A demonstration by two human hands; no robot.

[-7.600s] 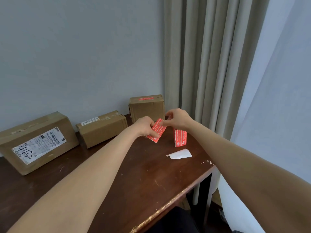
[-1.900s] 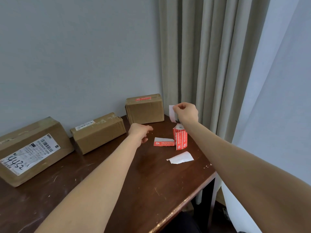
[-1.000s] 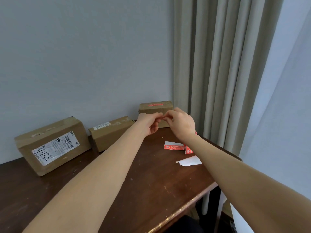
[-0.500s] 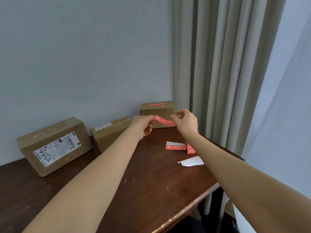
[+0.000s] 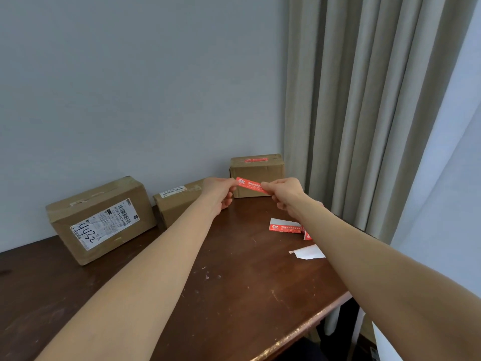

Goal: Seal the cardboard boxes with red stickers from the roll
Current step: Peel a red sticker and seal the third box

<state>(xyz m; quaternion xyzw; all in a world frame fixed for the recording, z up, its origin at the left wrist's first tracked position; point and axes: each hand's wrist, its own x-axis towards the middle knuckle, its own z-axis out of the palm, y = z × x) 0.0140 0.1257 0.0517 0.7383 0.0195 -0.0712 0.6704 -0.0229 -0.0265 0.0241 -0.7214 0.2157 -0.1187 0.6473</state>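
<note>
A red sticker (image 5: 249,185) is stretched flat in the air between my hands. My left hand (image 5: 218,192) pinches its left end and my right hand (image 5: 285,193) pinches its right end. Behind it stands the small box (image 5: 256,169) at the back right, which carries a red sticker (image 5: 255,160) on its top. A middle box (image 5: 177,207) and a large box (image 5: 101,220) with a white shipping label stand along the wall. The sticker roll (image 5: 307,234) is mostly hidden behind my right forearm, its strip (image 5: 285,227) trailing left on the table.
The dark wooden table (image 5: 234,282) has its worn front edge at the lower right. A torn white backing scrap (image 5: 308,252) lies near my right forearm. Beige curtains (image 5: 364,126) hang at the right beside the table.
My hands have drawn a little farther apart with the sticker held taut between them, and they sit slightly lower in front of the small box. The boxes have not moved.
</note>
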